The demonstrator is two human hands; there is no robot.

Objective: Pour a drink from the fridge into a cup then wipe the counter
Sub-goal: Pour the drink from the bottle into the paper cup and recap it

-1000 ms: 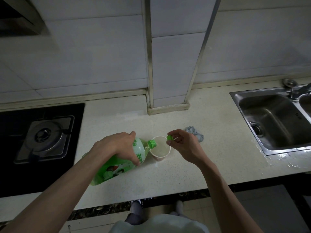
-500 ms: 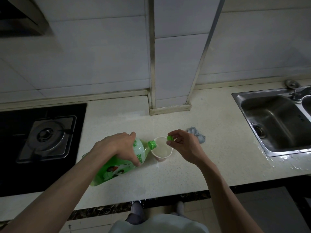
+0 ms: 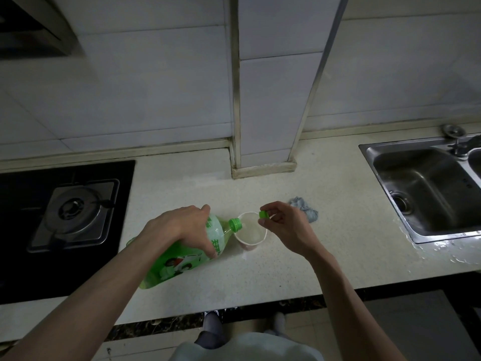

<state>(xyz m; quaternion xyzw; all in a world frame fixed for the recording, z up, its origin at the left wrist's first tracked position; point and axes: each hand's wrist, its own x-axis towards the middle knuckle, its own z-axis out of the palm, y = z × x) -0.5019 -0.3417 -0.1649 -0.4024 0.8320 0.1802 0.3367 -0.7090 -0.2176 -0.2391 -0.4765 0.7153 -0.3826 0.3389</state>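
Note:
A large green drink bottle (image 3: 182,259) is tipped to the right, its open green neck over the rim of a paper cup (image 3: 251,231) standing on the pale counter (image 3: 260,277). My left hand (image 3: 179,227) grips the bottle's upper body. My right hand (image 3: 283,227) hovers just right of the cup, pinching the small green cap (image 3: 264,214) between thumb and fingers. The cup holds pale liquid. A crumpled grey-blue cloth (image 3: 305,208) lies on the counter behind my right hand, partly hidden by it.
A black gas stove (image 3: 73,214) fills the counter's left. A steel sink (image 3: 426,194) with a tap is set in at the right, with water drops along its front edge. A tiled pillar (image 3: 263,152) juts out behind the cup.
Almost nothing has changed; the bottle stays tilted over the cup and my right hand keeps the cap. The view has shifted slightly.

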